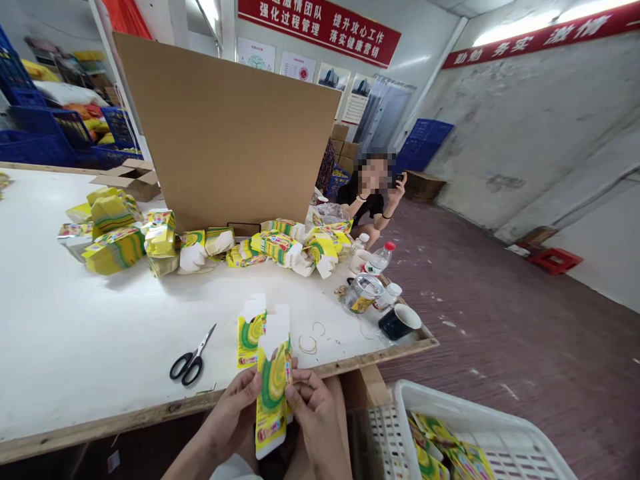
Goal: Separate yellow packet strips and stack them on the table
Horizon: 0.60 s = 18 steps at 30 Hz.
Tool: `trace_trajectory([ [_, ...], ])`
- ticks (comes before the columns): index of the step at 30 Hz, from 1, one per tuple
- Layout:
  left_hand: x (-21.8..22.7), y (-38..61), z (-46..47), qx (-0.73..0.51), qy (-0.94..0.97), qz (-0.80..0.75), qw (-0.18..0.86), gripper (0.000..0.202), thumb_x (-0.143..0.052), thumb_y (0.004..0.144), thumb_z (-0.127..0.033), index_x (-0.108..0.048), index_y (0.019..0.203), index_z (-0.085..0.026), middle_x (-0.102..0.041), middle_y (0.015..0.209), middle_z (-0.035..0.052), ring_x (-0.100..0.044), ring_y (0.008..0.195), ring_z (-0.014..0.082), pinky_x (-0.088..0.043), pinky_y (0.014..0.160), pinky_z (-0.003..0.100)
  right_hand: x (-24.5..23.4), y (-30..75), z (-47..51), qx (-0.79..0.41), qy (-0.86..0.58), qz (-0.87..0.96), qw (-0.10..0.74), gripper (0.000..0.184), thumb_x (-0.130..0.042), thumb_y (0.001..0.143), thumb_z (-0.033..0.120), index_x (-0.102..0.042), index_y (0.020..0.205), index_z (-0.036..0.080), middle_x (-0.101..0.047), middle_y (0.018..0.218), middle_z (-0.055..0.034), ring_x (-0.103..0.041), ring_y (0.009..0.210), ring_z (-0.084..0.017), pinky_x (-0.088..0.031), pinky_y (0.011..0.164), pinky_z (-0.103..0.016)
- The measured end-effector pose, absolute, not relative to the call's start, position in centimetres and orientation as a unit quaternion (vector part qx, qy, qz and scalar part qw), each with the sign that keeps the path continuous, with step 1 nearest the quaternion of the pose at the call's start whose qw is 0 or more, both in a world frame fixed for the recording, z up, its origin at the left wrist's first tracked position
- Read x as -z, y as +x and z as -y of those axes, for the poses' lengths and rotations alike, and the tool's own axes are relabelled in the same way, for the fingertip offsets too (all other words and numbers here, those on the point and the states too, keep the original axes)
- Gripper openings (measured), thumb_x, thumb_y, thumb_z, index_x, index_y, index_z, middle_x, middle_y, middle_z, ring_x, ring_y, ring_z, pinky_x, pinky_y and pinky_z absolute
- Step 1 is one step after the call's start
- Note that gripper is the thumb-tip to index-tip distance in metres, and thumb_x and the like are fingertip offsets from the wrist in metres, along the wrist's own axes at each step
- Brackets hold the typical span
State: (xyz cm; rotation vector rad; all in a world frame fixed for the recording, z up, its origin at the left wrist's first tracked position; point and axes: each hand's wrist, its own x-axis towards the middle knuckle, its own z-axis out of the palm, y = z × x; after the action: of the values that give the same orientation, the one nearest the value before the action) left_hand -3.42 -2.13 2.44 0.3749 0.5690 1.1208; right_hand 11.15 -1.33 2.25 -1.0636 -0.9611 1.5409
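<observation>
Between my two hands is a yellow and green printed carton (pixel 273 387), held upright at the table's front edge, its white top flaps sticking up. My left hand (pixel 235 407) grips its left side with the thumb on the front. On the right side, my right hand (pixel 313 407) pinches the edge between thumb and fingers. Just behind it on the table lies another flat carton (pixel 250 333) of the same print. Black-handled scissors (pixel 193 360) rest to the left, blades pointing away. A few thin rubber bands (pixel 307 343) lie to the right.
Bundles of flat cartons (pixel 117 233) line the back before a large cardboard sheet (pixel 230 140). At the right corner stand a dark mug (pixel 399 322), a clear jar (pixel 363 293) and bottles (pixel 380 259). A white basket (pixel 480 413) holding cartons is at lower right. A person (pixel 373 193) crouches beyond.
</observation>
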Motion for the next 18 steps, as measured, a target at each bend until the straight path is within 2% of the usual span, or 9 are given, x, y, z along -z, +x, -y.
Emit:
trace_trajectory([
  [3,-2.5,-3.5,2.1,-0.524,0.193,-0.255,0.789,0.037,-0.080,0.071,-0.037,-0.074,0.103,-0.019,-0.076,0.108,0.0126,-0.069,0.104,0.0316,-0.049,0.098,0.044,-2.6,11.3,1.3,-0.593,-0.473,0.415,0.502,0.035,-0.079,0.071,0.046,-0.071,0.088,0.018,-0.076,0.086,-0.0094,-0.070,0.084,-0.027,-0.055,0.078,-0.039],
  [8,-2.6,-3.1,1.7,-0.551,0.185,-0.285,0.762,0.034,-0.080,0.072,-0.033,-0.074,0.103,-0.019,-0.077,0.101,0.0103,-0.071,0.099,0.0268,-0.052,0.093,0.037,-2.9,11.3,1.5,-0.585,-0.476,0.442,0.485,0.037,-0.078,0.072,0.043,-0.073,0.100,0.018,-0.076,0.102,-0.0109,-0.069,0.096,-0.029,-0.054,0.085,-0.040],
  [11,-2.6,-2.6,1.6,-0.562,0.169,-0.336,0.737,0.036,-0.083,0.068,-0.033,-0.074,0.099,-0.018,-0.078,0.094,0.0084,-0.072,0.093,0.0255,-0.055,0.087,0.035,-2.7,11.1,1.8,-0.581,-0.481,0.456,0.472,0.033,-0.075,0.076,0.043,-0.073,0.098,0.018,-0.076,0.095,-0.0085,-0.069,0.088,-0.026,-0.055,0.079,-0.036],
  [15,-2.2,-2.2,1.4,-0.568,0.209,-0.392,0.692,0.040,-0.082,0.067,-0.042,-0.071,0.096,-0.017,-0.078,0.092,0.0076,-0.071,0.090,0.0256,-0.056,0.079,0.033,-2.1,10.9,1.8,-0.555,-0.502,0.465,0.472,0.031,-0.070,0.079,0.047,-0.069,0.079,0.017,-0.072,0.074,-0.0045,-0.065,0.069,-0.021,-0.053,0.063,-0.029],
  [18,-1.7,-2.4,1.5,-0.566,0.276,-0.421,0.653,0.047,-0.080,0.070,-0.042,-0.064,0.108,-0.018,-0.077,0.093,0.0078,-0.071,0.087,0.0252,-0.056,0.076,0.032,-1.8,10.9,1.7,-0.539,-0.513,0.471,0.473,0.032,-0.069,0.079,0.049,-0.067,0.077,0.017,-0.071,0.073,-0.0041,-0.065,0.069,-0.021,-0.052,0.062,-0.028],
])
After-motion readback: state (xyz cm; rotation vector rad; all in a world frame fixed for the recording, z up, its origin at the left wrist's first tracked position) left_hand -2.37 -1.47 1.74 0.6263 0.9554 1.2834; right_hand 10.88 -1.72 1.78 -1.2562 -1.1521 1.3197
